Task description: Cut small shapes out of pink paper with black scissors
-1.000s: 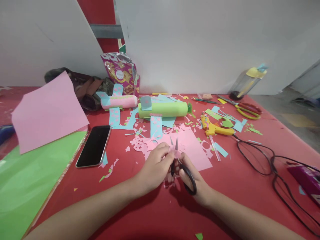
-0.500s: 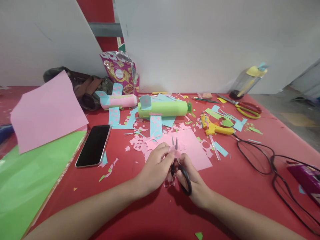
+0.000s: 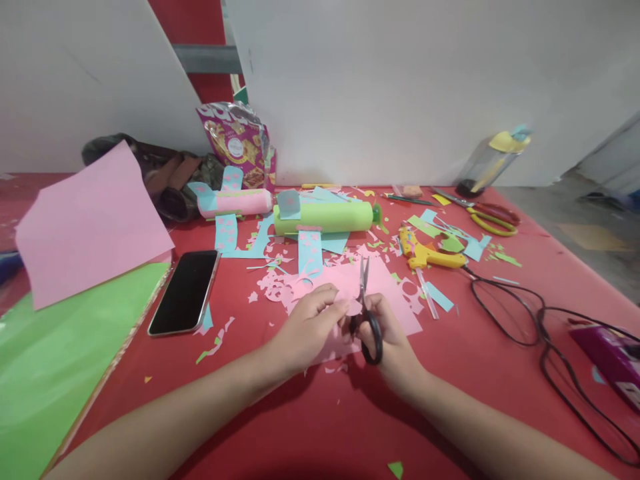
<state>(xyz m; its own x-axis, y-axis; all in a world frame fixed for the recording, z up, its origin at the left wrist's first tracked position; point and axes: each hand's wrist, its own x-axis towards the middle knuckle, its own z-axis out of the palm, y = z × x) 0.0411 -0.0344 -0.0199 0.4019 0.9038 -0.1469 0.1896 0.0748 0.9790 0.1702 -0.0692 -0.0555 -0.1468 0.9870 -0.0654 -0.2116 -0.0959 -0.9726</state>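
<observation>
My left hand (image 3: 311, 327) pinches a small piece of pink paper (image 3: 354, 307) between thumb and fingers. Black-handled scissors (image 3: 373, 340) are in my right hand (image 3: 393, 340), fingers through the loops, with the blades slightly apart and pointing away from me. The blades stand just right of the small pink piece. Beneath both hands lies a pink paper sheet (image 3: 395, 300) on the red table. Pink cut-outs and scraps (image 3: 277, 287) are scattered to its left. Beyond it rests a green paper-covered tube (image 3: 330, 218) with blue paper wings.
A phone (image 3: 185, 293) and a large pink sheet (image 3: 93, 227) over green paper (image 3: 75, 353) lie left. At right are a yellow glue gun (image 3: 430, 255) with its black cord (image 3: 540, 333), larger scissors (image 3: 493, 219) and a bottle (image 3: 493, 163). A pink tube (image 3: 245, 202) and snack bag (image 3: 237, 143) stand behind.
The scissors have moved slightly right and away from me, off the small pink piece, and turned a little. My left hand keeps its pinch on the paper. The view has shifted slightly.
</observation>
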